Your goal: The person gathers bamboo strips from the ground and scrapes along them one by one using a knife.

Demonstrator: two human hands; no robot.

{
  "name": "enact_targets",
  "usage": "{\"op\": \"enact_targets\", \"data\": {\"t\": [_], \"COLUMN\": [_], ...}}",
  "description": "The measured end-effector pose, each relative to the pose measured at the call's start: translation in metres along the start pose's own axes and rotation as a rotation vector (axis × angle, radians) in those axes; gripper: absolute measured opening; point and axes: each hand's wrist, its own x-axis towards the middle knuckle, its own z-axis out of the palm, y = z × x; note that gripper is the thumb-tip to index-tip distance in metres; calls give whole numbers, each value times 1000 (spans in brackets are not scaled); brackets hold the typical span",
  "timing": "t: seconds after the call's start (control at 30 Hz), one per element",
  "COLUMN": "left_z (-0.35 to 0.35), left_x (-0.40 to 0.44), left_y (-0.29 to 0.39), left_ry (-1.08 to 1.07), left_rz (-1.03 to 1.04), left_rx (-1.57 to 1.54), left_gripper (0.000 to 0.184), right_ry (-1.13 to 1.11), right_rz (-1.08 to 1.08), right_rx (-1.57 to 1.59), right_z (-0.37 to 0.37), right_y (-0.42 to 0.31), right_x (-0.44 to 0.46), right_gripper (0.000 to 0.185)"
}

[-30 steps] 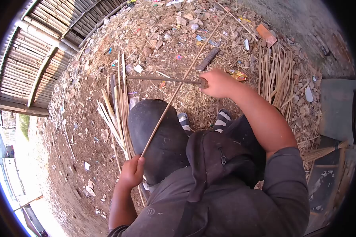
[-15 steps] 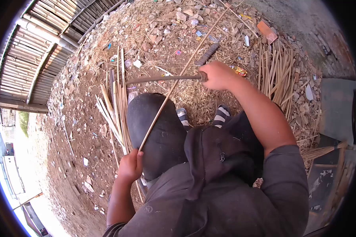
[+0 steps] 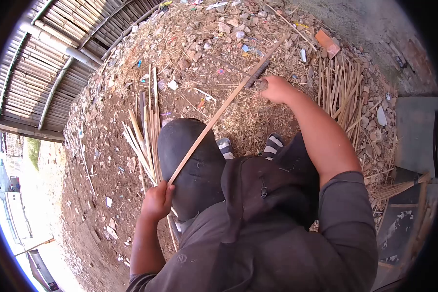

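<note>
My left hand (image 3: pixel 158 200), beside my left knee, is closed around the lower end of a long bamboo strip (image 3: pixel 207 130). The strip slants up and away to the right, its broad face now showing. My right hand (image 3: pixel 276 90) is closed on the handle of a long, thin-bladed knife (image 3: pixel 227 64). The blade points to the far left and crosses the strip's upper part; whether they touch I cannot tell. Most of the knife's handle is hidden in my fist. Close by my right hand lies a dark, ridged, wrapped object (image 3: pixel 258 73), partly covered by the strip.
Split bamboo strips lie in piles to the left (image 3: pixel 146 126) and right (image 3: pixel 343 92). A brick (image 3: pixel 327 43) sits at the back right. Stones, shavings and litter cover the ground. A bamboo slat wall (image 3: pixel 53 63) stands at the far left, a twig broom (image 3: pixel 399 187) at the right.
The knife blade has swung from pointing left to pointing away and left, farther up the strip. The strip has turned to show its broad face. My left hand has stayed closed on its end.
</note>
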Motion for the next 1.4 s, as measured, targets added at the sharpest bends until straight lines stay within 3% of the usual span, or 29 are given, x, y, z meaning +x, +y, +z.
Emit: {"op": "enact_targets", "data": {"t": [0.27, 0.3, 0.4, 0.67, 0.7, 0.8, 0.93, 1.03, 1.13, 1.27, 1.3, 1.4], "left_z": [-8, -7, -9, -5, -5, -9, -11, -6, 1, 16, 17, 20], "left_x": [2, 5, 4, 3, 4, 2, 3, 4, -6, -32, -36, -44], "left_y": [7, 8, 5, 4, 4, 6, 8, 4, -6, -41, -44, -46], "left_ry": [-102, -97, -90, -99, -98, -86, -106, -79, 20, 127, 132, 122], "left_rz": [-65, -63, -55, -91, -94, -98, -97, -54, -1, 10, 12, 14], "left_rx": [-98, -96, -76, -233, -250, -242, -221, -156, -27, 103, 141, 185], "left_gripper": [31, 32, 32, 35, 36, 35, 34, 32, 31, 27, 26, 26], "right_ry": [-28, -72, 105, -107, 4, 63, -12, -188, 3, -166, -155, -178], "right_rz": [-380, -305, -158, -334, -345, -113, -217, -306, -368, -162, -222, -196], "right_rx": [-170, -108, 30, -223, -99, 70, -103, -138, 42, 545, 732, 825], "right_z": [13, 12, 7, 3, 16, 12, -6, -15, -11, -35, -29, -24], "right_y": [-23, -15, 2, -35, -13, 2, -24, -46, -38, -31, -29, -27], "right_x": [-24, -17, -9, -26, -14, -2, -22, -34, -32, -32, -30, -25], "right_gripper": [31, 36, 28, 36, 38, 35, 39, 47, 47, 32, 23, 23]}}
